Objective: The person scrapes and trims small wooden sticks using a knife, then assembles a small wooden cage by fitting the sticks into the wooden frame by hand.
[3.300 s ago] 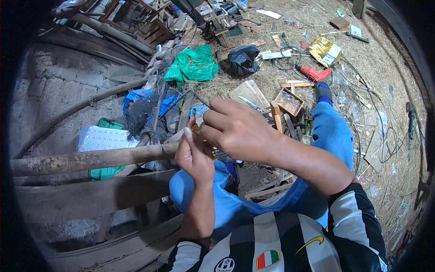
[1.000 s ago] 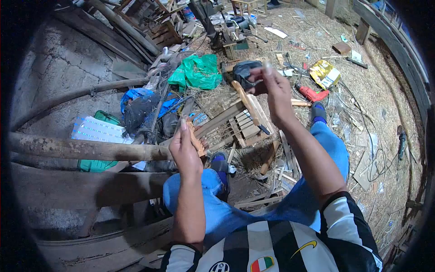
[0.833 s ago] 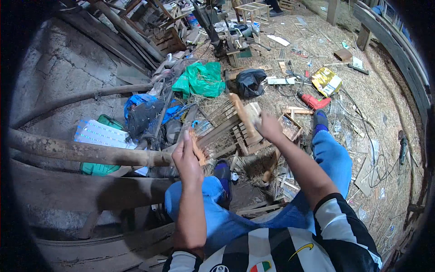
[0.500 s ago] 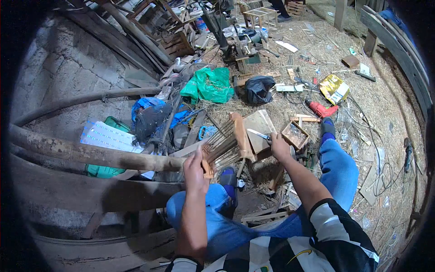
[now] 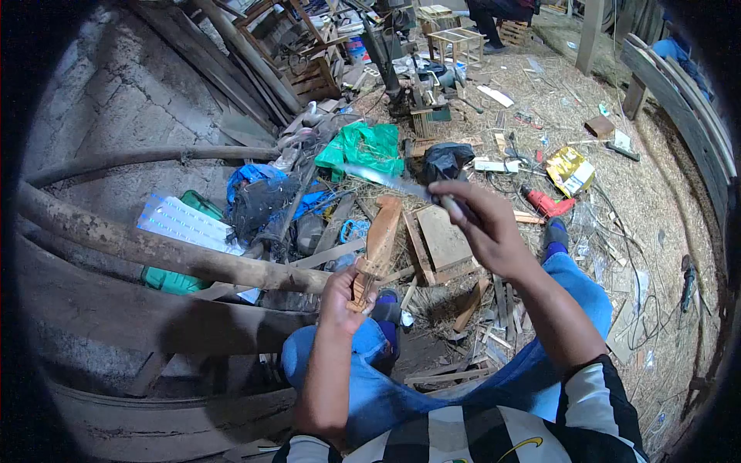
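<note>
My left hand (image 5: 341,305) is closed on the near end of a wire-barred wooden panel (image 5: 381,235), held tilted above my knee. Its flat wooden side faces me, so most of its bars are hidden. My right hand (image 5: 488,231) grips a knife (image 5: 378,179) by the handle. The knife's blade points left, blurred, above the panel's far end and apart from it. Beneath my right hand, a wooden box with a flat board top (image 5: 441,241) stands on the littered ground.
A wooden pole (image 5: 170,245) runs along my left. Ahead lie a green plastic bag (image 5: 363,147) and a black bag (image 5: 448,160). A red power drill (image 5: 549,202) and a yellow packet (image 5: 570,170) lie to the right. Another person's legs (image 5: 488,27) show at the back.
My right hand has lifted the knife up and away from the box. My left hand has turned the barred panel from showing its wires to showing its wooden side.
</note>
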### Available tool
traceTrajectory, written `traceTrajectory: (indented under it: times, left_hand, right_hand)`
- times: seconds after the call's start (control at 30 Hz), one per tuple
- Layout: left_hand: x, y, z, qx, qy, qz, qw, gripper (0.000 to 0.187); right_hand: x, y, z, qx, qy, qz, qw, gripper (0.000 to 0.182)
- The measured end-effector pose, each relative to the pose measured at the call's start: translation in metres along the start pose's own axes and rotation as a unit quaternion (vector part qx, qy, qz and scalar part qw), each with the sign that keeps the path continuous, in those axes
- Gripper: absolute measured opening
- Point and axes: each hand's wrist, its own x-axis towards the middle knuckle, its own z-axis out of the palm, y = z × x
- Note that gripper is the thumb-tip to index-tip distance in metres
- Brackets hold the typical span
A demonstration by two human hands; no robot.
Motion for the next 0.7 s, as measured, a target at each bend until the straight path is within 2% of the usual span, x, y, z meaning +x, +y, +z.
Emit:
traceTrajectory:
  times: [0.07,0.17,0.23,0.3,0.37,0.43,0.47,0.5,0.53,0.57,0.63,0.67,0.7]
  left_hand:
    - [-0.001,-0.001,0.004,-0.011,-0.001,0.001,1.0,0.038]
    - [-0.006,-0.002,0.014,-0.067,-0.002,-0.018,0.998,0.04]
    - [-0.009,-0.001,0.016,-0.048,-0.013,-0.019,0.999,0.04]
    - [-0.01,-0.001,0.013,-0.052,-0.008,-0.024,0.998,0.042]
    - [-0.009,-0.003,0.009,-0.065,0.003,-0.029,0.997,0.042]
    - [-0.005,-0.004,0.002,-0.065,-0.032,-0.009,0.997,0.043]
    - [-0.002,-0.004,-0.003,-0.065,-0.043,-0.003,0.997,0.043]
    - [0.0,-0.002,-0.007,-0.063,-0.093,-0.031,0.993,0.044]
    - [0.002,-0.001,-0.01,-0.063,-0.142,-0.061,0.986,0.045]
    - [0.002,-0.004,-0.012,-0.063,-0.141,-0.061,0.986,0.045]
    - [-0.009,-0.001,0.017,-0.003,0.044,-0.003,0.999,0.043]
    - [-0.008,-0.001,0.012,-0.003,0.045,-0.004,0.999,0.043]
    - [-0.007,0.0,0.008,0.004,0.002,-0.015,1.0,0.043]
  right_hand:
    - [-0.004,-0.022,-0.005,0.003,-0.047,0.008,0.999,0.03]
    - [-0.003,-0.032,-0.007,0.018,-0.011,-0.016,1.0,0.032]
    - [-0.005,-0.038,-0.009,-0.118,-0.111,-0.025,0.986,0.03]
    - [-0.008,-0.034,-0.008,-0.1,-0.106,-0.021,0.989,0.031]
    - [-0.007,-0.035,-0.012,-0.076,-0.062,-0.004,0.995,0.03]
    - [-0.007,-0.038,-0.011,-0.063,-0.027,-0.024,0.997,0.029]
    - [-0.009,-0.041,-0.01,-0.113,-0.073,-0.005,0.991,0.03]
    - [-0.01,-0.042,-0.01,-0.163,-0.119,0.015,0.979,0.031]
    - [-0.009,-0.041,-0.012,-0.175,-0.123,0.019,0.977,0.031]
    - [-0.009,-0.038,-0.013,-0.174,-0.123,0.02,0.977,0.031]
    - [-0.009,-0.032,-0.012,-0.079,-0.024,-0.002,0.997,0.03]
    - [-0.009,-0.032,-0.013,-0.114,-0.039,-0.037,0.992,0.029]
    - [-0.009,-0.034,-0.013,-0.114,-0.039,-0.037,0.992,0.029]
